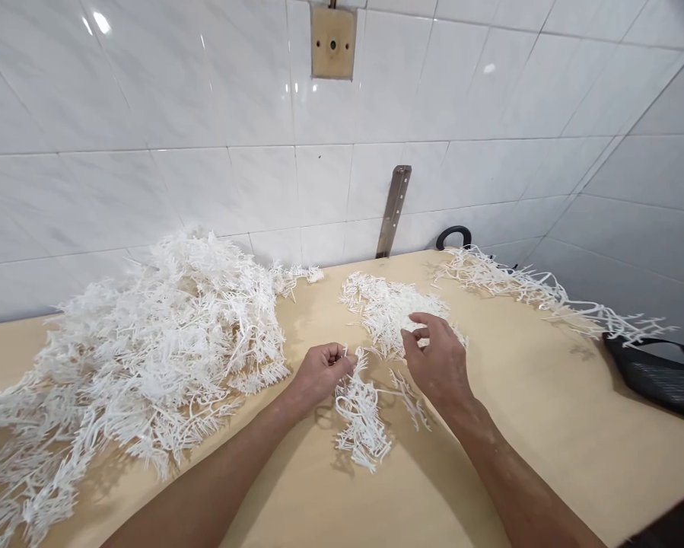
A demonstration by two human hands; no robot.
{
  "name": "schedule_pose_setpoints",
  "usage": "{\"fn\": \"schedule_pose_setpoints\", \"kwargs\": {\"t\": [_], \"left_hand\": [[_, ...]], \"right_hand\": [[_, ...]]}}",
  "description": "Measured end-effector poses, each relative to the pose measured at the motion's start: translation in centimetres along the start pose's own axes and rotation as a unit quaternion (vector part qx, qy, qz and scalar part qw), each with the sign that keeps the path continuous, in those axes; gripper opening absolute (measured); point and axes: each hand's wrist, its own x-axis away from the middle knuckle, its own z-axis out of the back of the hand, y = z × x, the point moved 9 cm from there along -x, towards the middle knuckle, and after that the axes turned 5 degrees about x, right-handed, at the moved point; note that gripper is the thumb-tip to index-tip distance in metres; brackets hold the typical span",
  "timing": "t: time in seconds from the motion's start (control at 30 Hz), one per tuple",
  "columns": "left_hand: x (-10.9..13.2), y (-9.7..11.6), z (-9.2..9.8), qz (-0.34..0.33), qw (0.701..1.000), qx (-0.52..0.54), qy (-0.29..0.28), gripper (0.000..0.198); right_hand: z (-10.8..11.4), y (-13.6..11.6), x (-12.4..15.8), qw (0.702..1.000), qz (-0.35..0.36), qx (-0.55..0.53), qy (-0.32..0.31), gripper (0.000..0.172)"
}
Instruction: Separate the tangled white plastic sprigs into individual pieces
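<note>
My left hand (320,371) is closed in a pinch on the top of a small bunch of white plastic sprigs (360,411) that trails down onto the light wooden table (536,411). My right hand (433,356) hovers just to the right, fingers curled, its fingertips touching a smaller heap of the same white sprigs (384,308). Whether it grips any of them I cannot make out. A loose sprig (411,396) lies under the right wrist.
A big heap of white sprigs (147,350) covers the table's left half. A long strand of them (547,293) runs along the far right edge. A dark bag (658,377) sits off the right edge. White tiled wall behind, with a metal bracket (392,211).
</note>
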Motion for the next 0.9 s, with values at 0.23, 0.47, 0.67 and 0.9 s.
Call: {"fn": "schedule_pose_setpoints", "kwargs": {"t": [0.23, 0.47, 0.67, 0.9], "left_hand": [[0.1, 0.2, -0.1, 0.009, 1.000, 0.016, 0.007, 0.041], [0.0, 0.2, -0.1, 0.006, 1.000, 0.029, -0.003, 0.043], [0.0, 0.0, -0.3, 0.016, 0.999, 0.039, -0.032, 0.038], [0.1, 0.0, -0.3, 0.022, 0.999, 0.045, -0.021, 0.040]], "right_hand": [[-2.9, -5.5, 2.5, 0.969, 0.137, -0.127, -0.163, 0.014], [-3.4, -5.7, 2.9, 0.965, 0.144, -0.131, -0.177, 0.014], [-3.7, -5.5, 2.7, 0.959, 0.118, -0.163, -0.199, 0.016], [-4.0, -4.6, 2.8, 0.966, 0.107, -0.139, -0.191, 0.008]]}}
